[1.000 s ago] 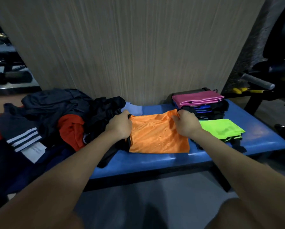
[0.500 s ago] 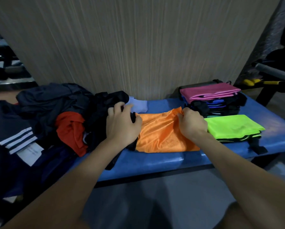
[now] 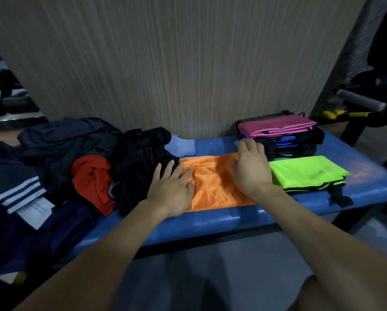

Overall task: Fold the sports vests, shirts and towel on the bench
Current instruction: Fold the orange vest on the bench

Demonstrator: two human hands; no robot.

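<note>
The blue worktop (image 3: 210,223) is seen carrying an unfolded dark clothing heap (image 3: 80,151) at the left. The orange vest (image 3: 212,182), folded flat, is laid at the centre, long axis running left to right. It is pressed by the left hand (image 3: 172,189), fingers straight and spread, and the right hand (image 3: 251,167), likewise flat. A folded green vest (image 3: 307,171) lies just beside it at the right, before a folded stack (image 3: 280,135).

Both grips lie flat on the folded vest (image 3: 212,180) mid-surface (image 3: 210,223): the left grip (image 3: 173,189) on its left edge, the right grip (image 3: 251,167) on its right. Left of the left grip sits the unfolded heap (image 3: 93,158). Right of the right grip lies another folded vest (image 3: 307,171), with the folded stack (image 3: 282,135) behind it.
</note>
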